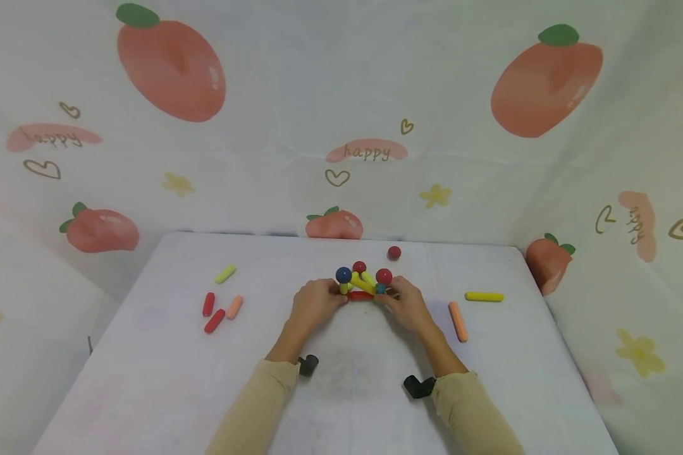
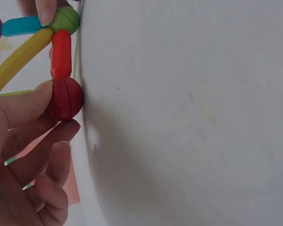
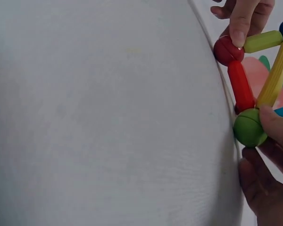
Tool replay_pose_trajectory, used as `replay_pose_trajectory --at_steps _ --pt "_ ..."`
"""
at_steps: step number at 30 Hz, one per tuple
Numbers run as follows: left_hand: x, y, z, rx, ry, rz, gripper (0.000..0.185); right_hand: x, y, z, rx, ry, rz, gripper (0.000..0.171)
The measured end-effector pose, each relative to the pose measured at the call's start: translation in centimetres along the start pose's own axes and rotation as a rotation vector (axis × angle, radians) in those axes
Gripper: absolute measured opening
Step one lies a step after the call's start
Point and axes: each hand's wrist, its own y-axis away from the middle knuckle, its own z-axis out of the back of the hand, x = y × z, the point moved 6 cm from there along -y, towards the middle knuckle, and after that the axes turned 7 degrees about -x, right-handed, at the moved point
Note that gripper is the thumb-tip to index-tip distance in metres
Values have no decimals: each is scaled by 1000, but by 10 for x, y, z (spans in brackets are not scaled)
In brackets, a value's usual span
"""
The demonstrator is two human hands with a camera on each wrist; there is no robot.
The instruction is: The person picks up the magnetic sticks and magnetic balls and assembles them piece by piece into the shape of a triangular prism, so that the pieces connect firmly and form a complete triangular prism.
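A construction of toy rods and balls stands between the two hands. Its base shows a red rod [image 1: 360, 295] joining a red ball [image 2: 68, 99] to a green ball [image 3: 250, 127]. My left hand [image 1: 317, 301] pinches that red ball between thumb and fingers; my right hand [image 1: 405, 303] grips the green one likewise. A short lime rod [image 3: 264, 41] rises from the red ball to a blue ball [image 1: 344, 275]. A blue rod [image 2: 21, 27] runs from the green ball to another red ball [image 1: 384, 276]. From the green ball a yellow rod [image 3: 276, 75] slants to the blue ball.
Behind the construction lies a loose red ball [image 1: 394, 253]. On the left are a lime rod [image 1: 226, 273], two red rods [image 1: 214, 321] and a peach rod [image 1: 234, 307]. A yellow rod [image 1: 484, 296] and an orange rod [image 1: 458, 321] lie right on the white table [image 1: 364, 404].
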Motion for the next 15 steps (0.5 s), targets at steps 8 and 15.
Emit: replay_pose_trajectory --at_steps 8,15 --pt "37 0 45 -82 90 38 42 -1 -4 -1 12 77 -28 19" --pt "99 17 98 -196 147 169 53 0 -3 -1 14 77 -21 21"
